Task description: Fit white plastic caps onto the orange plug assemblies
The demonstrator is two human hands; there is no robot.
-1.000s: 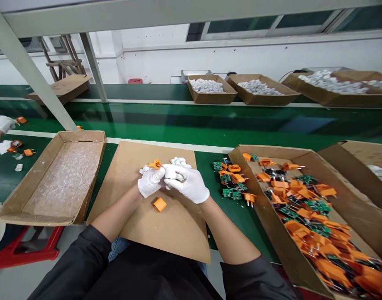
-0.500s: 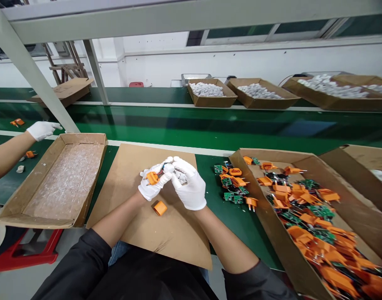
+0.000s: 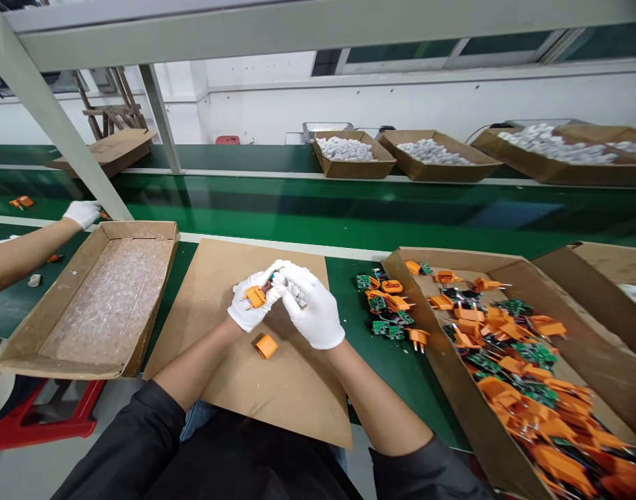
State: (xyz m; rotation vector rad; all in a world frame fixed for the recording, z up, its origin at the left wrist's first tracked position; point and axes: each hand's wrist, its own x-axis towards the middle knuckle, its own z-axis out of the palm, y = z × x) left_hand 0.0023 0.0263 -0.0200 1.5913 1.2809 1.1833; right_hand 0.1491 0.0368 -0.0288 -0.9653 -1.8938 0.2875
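Observation:
My left hand (image 3: 250, 309), in a white glove, is closed around an orange plug (image 3: 255, 297) whose pins point left. Wires and a bit of blue show between the fingers, partly hidden. My right hand (image 3: 315, 312), also gloved, curls over small white pieces (image 3: 297, 294) in its palm. The fingertips of both hands meet over the plug's wired end, so what they pinch there cannot be made out. Just below the hands an orange ring-shaped housing (image 3: 266, 346) lies on the cardboard sheet (image 3: 235, 378).
To the right, a cardboard box (image 3: 427, 333) holds many orange plugs with green boards; several more plugs (image 3: 394, 305) lie beside it. A shallow carton (image 3: 154, 305) stands left. Boxes of white pieces (image 3: 346, 149) line the back. A co-worker's gloved hand (image 3: 82, 214) is far left.
My hands have shifted slightly, with the right fingers now more closed over the plug's wired end. The co-worker's hand has moved right and touches something orange by the post.

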